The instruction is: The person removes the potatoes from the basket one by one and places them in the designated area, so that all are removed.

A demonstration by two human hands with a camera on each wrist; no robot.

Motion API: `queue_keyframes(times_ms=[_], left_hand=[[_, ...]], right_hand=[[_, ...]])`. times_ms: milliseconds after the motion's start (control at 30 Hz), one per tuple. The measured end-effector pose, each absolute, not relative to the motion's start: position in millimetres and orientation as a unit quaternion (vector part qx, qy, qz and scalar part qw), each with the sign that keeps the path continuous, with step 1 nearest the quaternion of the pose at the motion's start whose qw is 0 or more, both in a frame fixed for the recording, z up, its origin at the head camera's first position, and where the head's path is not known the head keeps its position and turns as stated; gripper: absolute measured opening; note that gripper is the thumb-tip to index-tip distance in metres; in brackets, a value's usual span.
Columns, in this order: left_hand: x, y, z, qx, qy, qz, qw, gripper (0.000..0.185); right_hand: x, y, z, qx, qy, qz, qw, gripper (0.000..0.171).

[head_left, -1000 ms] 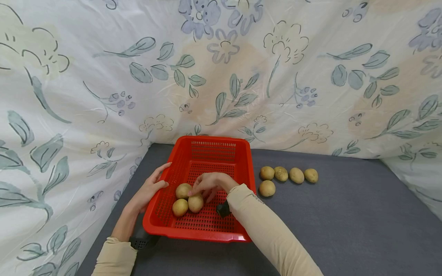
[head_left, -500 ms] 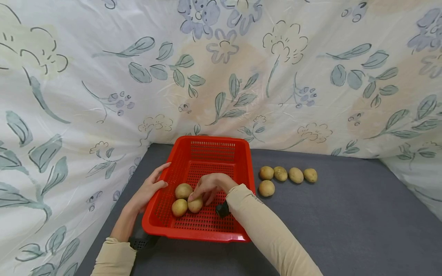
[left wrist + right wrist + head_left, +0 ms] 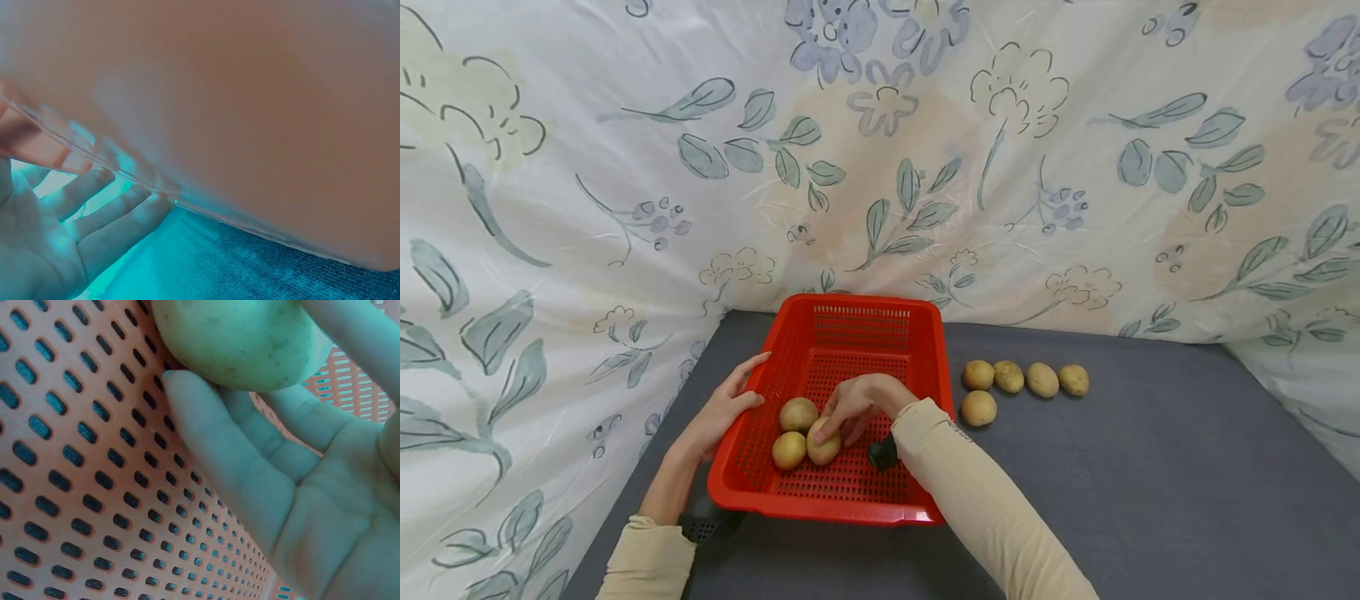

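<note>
A red perforated plastic basket (image 3: pixel 865 510) stands on the dark table with three potatoes inside. My right hand (image 3: pixel 863 408) reaches into it and holds the nearest-right potato (image 3: pixel 822 450), thumb over its top. From the right wrist, the fingers (image 3: pixel 231 450) curl under that potato (image 3: pixel 244 344), close to the basket floor. Beside it lie another potato (image 3: pixel 789 451) to the left and one (image 3: pixel 798 414) behind. My left hand (image 3: pixel 727 410) rests against the basket's left side. In the left wrist view, the straight fingers (image 3: pixel 119 231) touch the basket's lower edge.
Right of the basket, several potatoes form a row on the table, including one (image 3: pixel 1042 380), with a single potato (image 3: pixel 979 408) in front of the row. Floral cloth (image 3: pixel 880 167) hangs behind and along the left side of the table (image 3: pixel 1150 467).
My right thumb has shifted down over the potato, and the fingers have closed around it. The potato has turned slightly in place. The left hand stays at the basket's side.
</note>
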State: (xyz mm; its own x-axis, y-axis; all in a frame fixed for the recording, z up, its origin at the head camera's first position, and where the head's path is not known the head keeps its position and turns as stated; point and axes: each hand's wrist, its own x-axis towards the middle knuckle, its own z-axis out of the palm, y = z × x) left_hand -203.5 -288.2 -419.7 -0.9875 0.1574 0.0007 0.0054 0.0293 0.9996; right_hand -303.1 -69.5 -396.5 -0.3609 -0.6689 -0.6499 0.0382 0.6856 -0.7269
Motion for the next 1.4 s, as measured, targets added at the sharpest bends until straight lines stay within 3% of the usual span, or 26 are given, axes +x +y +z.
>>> queue_keyframes(times_ms=[900, 1400], left_hand=[[-203.7, -287.5, -419.4, 0.062, 0.717, 0.692, 0.058, 0.065], [-201.4, -287.1, -419.5, 0.063, 0.719, 0.690, 0.055, 0.065]], right_hand=[[-303.3, -67.1, -397.9, -0.261, 0.735, -0.336, 0.527, 0.023], [-306.0, -65.9, -394.2, -0.243, 0.719, -0.368, 0.538, 0.020]])
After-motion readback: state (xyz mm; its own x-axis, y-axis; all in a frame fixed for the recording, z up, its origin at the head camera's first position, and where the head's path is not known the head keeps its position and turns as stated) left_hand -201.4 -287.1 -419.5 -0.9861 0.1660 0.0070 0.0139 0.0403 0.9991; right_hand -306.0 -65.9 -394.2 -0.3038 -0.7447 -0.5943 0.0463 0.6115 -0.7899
